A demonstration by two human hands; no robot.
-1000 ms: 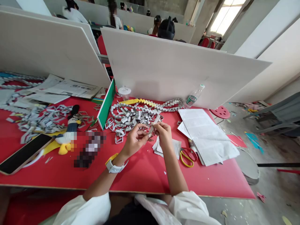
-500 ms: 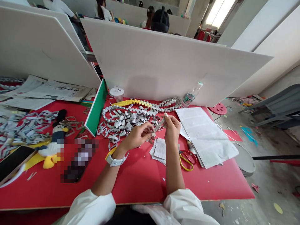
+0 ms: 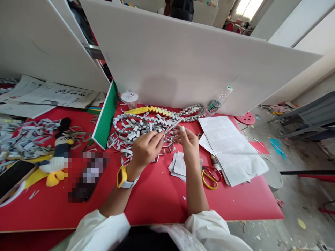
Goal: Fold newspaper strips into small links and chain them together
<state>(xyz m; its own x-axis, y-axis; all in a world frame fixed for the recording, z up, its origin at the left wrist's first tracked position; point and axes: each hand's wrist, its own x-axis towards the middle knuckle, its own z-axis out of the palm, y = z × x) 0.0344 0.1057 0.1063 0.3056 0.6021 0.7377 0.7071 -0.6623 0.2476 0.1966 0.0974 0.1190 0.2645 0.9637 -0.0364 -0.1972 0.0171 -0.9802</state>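
My left hand (image 3: 148,148) is closed in a pinch on a thin folded paper strip (image 3: 173,124), which points up and to the right from the fingertips. Close by on the right, my right hand (image 3: 190,143) has its thumb raised and its fingers loosely curled and apart, near the strip's far end; I see nothing in it. Behind both hands spreads a heap of folded paper links (image 3: 136,130). A zigzag chain of woven links (image 3: 192,111), partly yellow, runs along the back. A stack of small cut papers (image 3: 180,164) lies beside my right wrist.
Scissors (image 3: 210,177) and large paper sheets (image 3: 230,150) lie at the right. A plastic bottle (image 3: 216,104) and a lidded cup (image 3: 130,99) stand by the white partition (image 3: 199,62). To the left are a green divider (image 3: 106,118), a plush penguin (image 3: 59,155) and a phone (image 3: 18,177).
My left hand has turned over, palm down, with the strip now angled up to the right. My right hand has come away from the strip's end. The camera view has tipped downward slightly.
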